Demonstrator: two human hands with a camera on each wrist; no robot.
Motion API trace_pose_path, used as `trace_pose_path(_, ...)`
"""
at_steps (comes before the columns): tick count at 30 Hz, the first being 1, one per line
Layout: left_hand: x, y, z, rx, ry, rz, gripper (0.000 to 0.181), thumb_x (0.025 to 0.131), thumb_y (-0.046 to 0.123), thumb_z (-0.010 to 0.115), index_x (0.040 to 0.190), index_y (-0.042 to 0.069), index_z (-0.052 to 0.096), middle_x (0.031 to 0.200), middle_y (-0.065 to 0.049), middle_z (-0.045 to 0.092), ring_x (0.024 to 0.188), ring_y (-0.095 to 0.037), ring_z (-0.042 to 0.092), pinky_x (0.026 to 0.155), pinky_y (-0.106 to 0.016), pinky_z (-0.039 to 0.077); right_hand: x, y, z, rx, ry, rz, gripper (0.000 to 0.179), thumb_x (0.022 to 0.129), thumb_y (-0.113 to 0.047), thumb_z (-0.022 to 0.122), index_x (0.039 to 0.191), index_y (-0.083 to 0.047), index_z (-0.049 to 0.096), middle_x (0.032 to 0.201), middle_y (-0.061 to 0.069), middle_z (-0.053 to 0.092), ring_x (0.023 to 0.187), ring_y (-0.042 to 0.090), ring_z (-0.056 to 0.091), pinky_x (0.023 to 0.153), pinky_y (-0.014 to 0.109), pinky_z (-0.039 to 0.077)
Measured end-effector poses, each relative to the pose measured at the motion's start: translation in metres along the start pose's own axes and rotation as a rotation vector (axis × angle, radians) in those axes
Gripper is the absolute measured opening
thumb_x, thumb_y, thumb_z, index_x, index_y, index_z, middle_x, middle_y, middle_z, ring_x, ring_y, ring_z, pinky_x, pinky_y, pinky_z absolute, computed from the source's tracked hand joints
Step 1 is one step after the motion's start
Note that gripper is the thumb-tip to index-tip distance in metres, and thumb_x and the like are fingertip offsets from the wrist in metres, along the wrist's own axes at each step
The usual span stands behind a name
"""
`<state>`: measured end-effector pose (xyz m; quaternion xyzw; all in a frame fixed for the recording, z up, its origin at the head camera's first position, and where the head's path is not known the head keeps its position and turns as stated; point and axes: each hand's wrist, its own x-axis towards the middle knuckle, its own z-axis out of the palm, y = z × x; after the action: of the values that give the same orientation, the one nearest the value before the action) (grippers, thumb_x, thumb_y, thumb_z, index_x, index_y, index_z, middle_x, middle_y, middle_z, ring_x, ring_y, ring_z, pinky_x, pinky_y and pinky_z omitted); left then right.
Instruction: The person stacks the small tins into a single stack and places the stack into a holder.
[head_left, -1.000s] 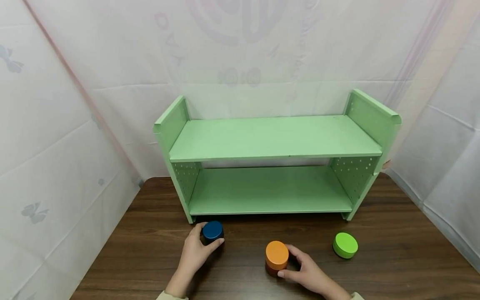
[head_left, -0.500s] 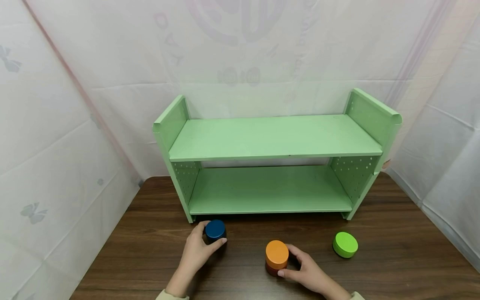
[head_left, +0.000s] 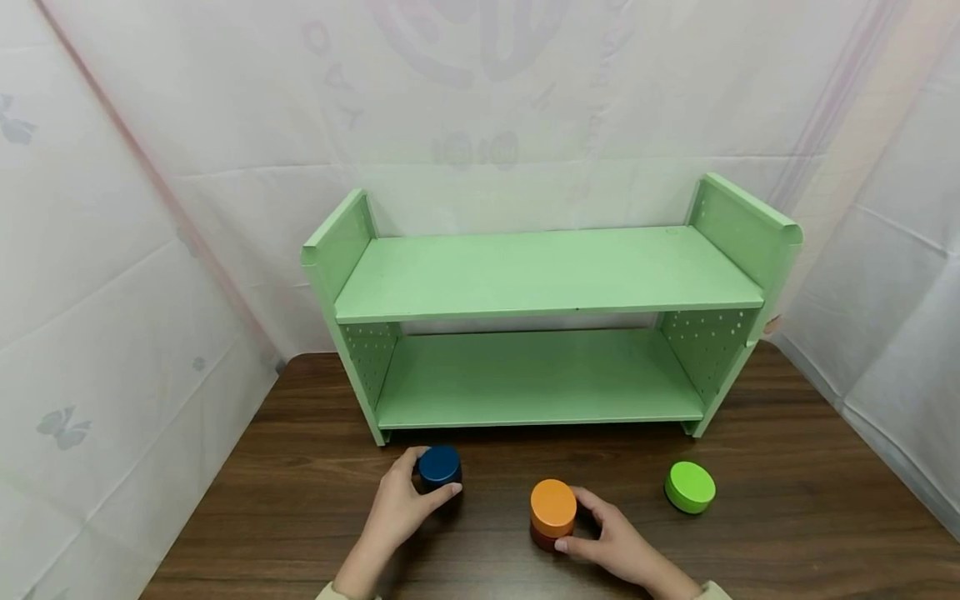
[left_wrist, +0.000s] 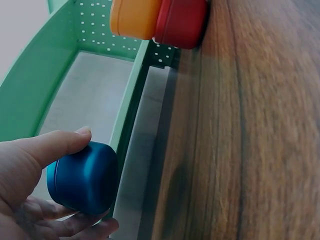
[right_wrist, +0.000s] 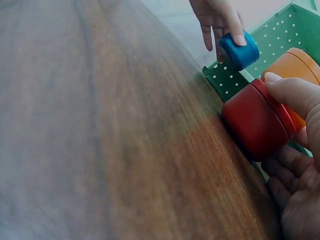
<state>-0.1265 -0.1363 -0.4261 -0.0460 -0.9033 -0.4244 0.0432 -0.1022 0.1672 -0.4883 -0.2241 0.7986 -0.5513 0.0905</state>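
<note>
My left hand (head_left: pixel 401 500) grips a blue round tin (head_left: pixel 440 464) between thumb and fingers, in front of the shelf's left end. In the left wrist view that blue tin (left_wrist: pixel 85 177) hangs clear of the wooden table, with a shadow below it. An orange round tin (head_left: pixel 553 505) sits stacked on a red one (head_left: pixel 550 537) right of it. My right hand (head_left: pixel 611 542) holds this stack from its right side, thumb in front. The right wrist view shows the thumb at the lid line of the red tin (right_wrist: pixel 257 120), the orange tin (right_wrist: pixel 292 72) against its top.
A lime green round tin (head_left: pixel 690 487) stands on the dark wooden table (head_left: pixel 285 500), right of my right hand. Behind the tins is a two-tier light green shelf (head_left: pixel 555 271) with perforated side panels. White cloth (head_left: pixel 187 108) hangs around the back and sides.
My left hand has carried the blue tin a little to the right, toward the stack. The right hand and the orange and red tins have stayed in place.
</note>
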Motion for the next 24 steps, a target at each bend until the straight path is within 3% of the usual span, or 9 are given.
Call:
trace_pose_path(6,-0.0011,0.0035,-0.0002,-0.022,-0.018,0.001,0.06,0.072,0.028,0.083,0.118,-0.001,0.057,0.112,-0.015,0.063,0.098,-0.025,0.061,0.074,-0.037,0.05,-0.0001,0.0017,-0.0009,-0.003,-0.001,0.004,0.057,0.088,-0.028,0.069,0.136,-0.006,0.047,0.134,0.014,0.053,0.121,-0.001,0.046,0.098,0.02,0.039)
trace_pose_path(18,-0.0018,0.0061,-0.0013,-0.022,-0.021,0.01,0.059,0.072,0.028,0.084,0.118,0.0,0.058,0.112,-0.014,0.063,0.101,-0.026,0.061,0.077,-0.041,0.051,-0.0009,0.0018,-0.0005,0.0,-0.002,0.021,0.058,0.088,-0.028,0.069,0.136,-0.006,0.047,0.135,0.014,0.052,0.122,-0.001,0.045,0.098,0.019,0.038)
trace_pose_path(24,-0.0011,0.0061,-0.0027,-0.02,-0.025,-0.022,0.058,0.072,0.029,0.083,0.118,0.003,0.059,0.112,-0.012,0.063,0.096,-0.02,0.059,0.072,-0.032,0.047,0.0,0.0026,-0.0004,-0.016,0.001,0.012,0.059,0.088,-0.029,0.069,0.137,-0.005,0.046,0.136,0.015,0.052,0.122,-0.001,0.045,0.098,0.02,0.039)
